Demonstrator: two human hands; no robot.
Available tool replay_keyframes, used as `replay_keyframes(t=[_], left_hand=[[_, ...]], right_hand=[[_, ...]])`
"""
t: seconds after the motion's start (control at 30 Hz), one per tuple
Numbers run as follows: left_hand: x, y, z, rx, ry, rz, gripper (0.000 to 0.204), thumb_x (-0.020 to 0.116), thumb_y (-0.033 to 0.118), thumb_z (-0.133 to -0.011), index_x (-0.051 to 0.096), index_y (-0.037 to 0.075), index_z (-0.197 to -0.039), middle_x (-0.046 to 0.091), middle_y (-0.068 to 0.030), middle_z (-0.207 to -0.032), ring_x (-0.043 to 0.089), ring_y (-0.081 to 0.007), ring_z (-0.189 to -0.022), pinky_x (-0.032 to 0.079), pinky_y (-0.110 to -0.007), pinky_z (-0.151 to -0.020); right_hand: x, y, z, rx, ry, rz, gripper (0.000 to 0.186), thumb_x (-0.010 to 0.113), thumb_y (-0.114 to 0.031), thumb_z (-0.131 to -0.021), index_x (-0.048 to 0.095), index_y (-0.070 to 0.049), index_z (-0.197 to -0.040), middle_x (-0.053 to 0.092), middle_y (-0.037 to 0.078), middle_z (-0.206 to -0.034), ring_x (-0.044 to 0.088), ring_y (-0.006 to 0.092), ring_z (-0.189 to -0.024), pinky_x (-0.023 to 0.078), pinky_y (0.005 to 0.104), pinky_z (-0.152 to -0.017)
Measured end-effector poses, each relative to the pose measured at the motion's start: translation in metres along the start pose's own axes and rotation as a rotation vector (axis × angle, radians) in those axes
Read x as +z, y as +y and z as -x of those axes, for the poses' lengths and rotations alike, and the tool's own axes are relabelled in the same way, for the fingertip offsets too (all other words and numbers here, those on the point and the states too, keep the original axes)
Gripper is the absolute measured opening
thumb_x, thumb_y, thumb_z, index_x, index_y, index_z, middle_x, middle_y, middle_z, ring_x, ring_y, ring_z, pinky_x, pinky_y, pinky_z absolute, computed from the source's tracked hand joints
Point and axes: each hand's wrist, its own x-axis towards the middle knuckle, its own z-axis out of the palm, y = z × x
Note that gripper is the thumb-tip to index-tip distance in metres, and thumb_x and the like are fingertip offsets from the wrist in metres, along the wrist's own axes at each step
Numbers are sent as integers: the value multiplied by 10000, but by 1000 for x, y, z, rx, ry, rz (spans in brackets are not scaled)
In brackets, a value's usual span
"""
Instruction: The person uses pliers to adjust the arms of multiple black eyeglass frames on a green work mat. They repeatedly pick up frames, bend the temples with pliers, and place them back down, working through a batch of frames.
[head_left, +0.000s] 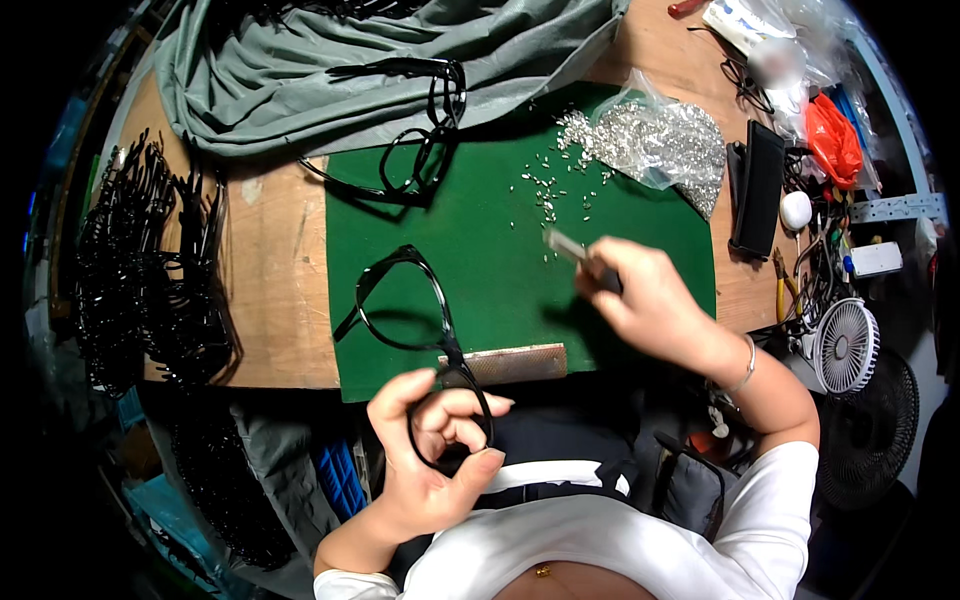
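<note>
My left hand (425, 490) is curled round one rim of a black eyeglass frame (453, 350), near the front edge of the green mat (480, 280). The frame's other rim and a temple reach out over the mat. In my right hand (645, 300) is a slim tool (567, 245) with a silvery tip and a dark handle; blur hides its exact kind. Its tip points toward small silvery metal pieces (545, 195) scattered on the mat. A clear plastic bag (650, 150) full of such pieces lies behind them. Another black eyeglass frame (438, 135) rests at the mat's far left.
Many black frames (150, 270) are piled on the left of the wooden table (285, 300). Grey-green cloth (330, 100) is bunched at the back. A textured metal bar (525, 362) sits at the mat's front edge. Rightward are a black case (758, 190), pliers (785, 285) and a white fan (847, 345).
</note>
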Motion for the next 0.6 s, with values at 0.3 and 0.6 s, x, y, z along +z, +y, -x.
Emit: replay_keyframes(t=[0.3, 0.6], left_hand=[[14, 5, -2, -339, -26, 270, 863, 560, -173, -627, 81, 143, -1272, 453, -210, -1132, 549, -276, -975, 420, -363, -870], [24, -14, 0, -329, 106, 231, 164, 441, 26, -870, 376, -33, -1008, 530, -146, -956, 563, -149, -867, 455, -267, -758]], right_hand=[[15, 8, -24, 84, 24, 273, 175, 584, -120, -727, 491, 19, -779, 523, 183, -757, 534, 350, -725, 429, 415, -655], [13, 13, -26, 80, 10, 217, 139, 569, -74, -713, 494, 12, -793, 525, 181, -775, 530, 358, -739, 430, 415, -663]])
